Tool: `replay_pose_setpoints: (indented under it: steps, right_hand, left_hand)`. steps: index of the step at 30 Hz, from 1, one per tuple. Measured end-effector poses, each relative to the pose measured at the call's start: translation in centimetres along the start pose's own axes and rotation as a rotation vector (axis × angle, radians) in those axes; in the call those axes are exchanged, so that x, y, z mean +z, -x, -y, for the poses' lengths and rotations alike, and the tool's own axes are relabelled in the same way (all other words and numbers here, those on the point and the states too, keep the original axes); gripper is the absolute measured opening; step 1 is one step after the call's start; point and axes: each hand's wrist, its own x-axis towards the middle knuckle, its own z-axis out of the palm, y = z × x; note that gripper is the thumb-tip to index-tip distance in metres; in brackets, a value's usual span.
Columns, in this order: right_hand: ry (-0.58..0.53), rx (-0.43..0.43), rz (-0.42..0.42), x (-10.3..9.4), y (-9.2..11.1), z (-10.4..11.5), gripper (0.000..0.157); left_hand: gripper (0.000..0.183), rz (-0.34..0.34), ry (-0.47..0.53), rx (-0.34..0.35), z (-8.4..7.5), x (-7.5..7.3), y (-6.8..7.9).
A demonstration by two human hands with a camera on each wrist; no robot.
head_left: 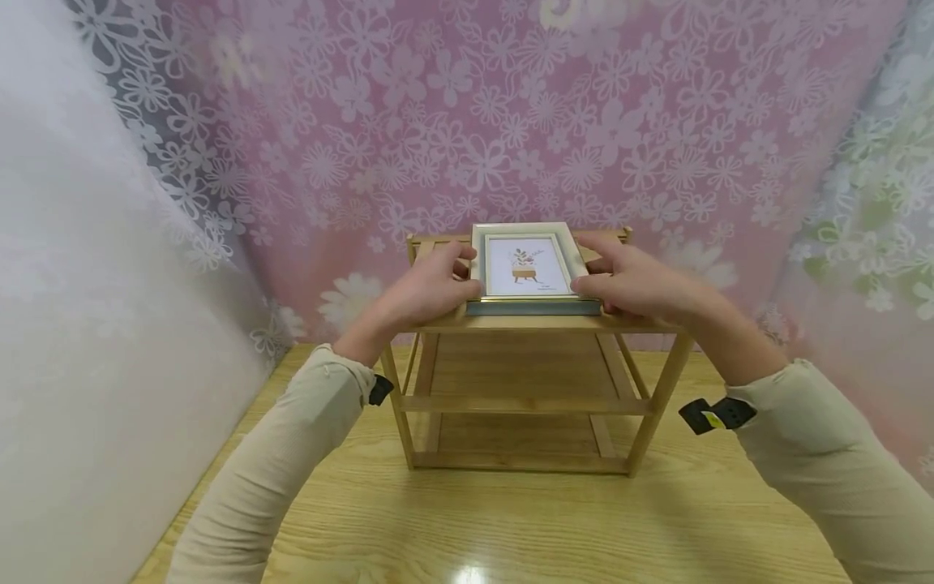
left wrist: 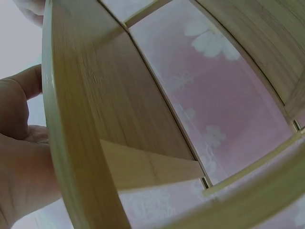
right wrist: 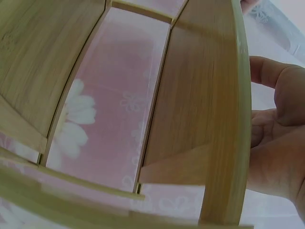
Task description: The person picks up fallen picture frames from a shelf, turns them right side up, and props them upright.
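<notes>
A picture frame (head_left: 529,302) with a pale border and a gold-lined, grey front edge lies face up on the top shelf of a wooden rack (head_left: 438,323). Its print shows a plant in an orange pot. At its left side my left hand (head_left: 430,284) holds it, thumb near the front corner and fingers bent along the edge. My right hand (head_left: 638,280) grips the opposite side the same way. Both wrist views look from below the top shelf, which hides the frame; part of the left hand (left wrist: 21,143) and the right hand (right wrist: 281,138) shows beyond the board.
Below the top, the rack has a middle shelf (head_left: 518,365) and a bottom shelf (head_left: 518,434). It stands on a wood-patterned floor (head_left: 474,519). Behind hangs a pink flowered curtain (head_left: 474,122), with a white sheet (head_left: 109,284) at left and flowered fabric (head_left: 868,243) at right.
</notes>
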Motion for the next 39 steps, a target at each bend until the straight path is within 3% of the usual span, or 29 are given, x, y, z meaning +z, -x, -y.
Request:
replay_pose_setpoints:
  steps: [11, 29, 39]
  right_hand:
    - [-0.007, -0.099, -0.039, 0.8, 0.18, -0.31, 0.072]
    - [0.065, -0.11, -0.099, 0.67, 0.65, -0.09, 0.081]
    - [0.033, -0.122, -0.157, 0.65, 0.59, -0.07, 0.086]
  left_hand:
    - [0.055, -0.05, 0.013, 0.043, 0.14, 0.8, 0.11]
    - [0.05, -0.108, 0.053, 0.104, 0.03, 0.57, 0.74]
    - [0.051, -0.13, 0.102, 0.167, -0.05, 0.52, 0.87]
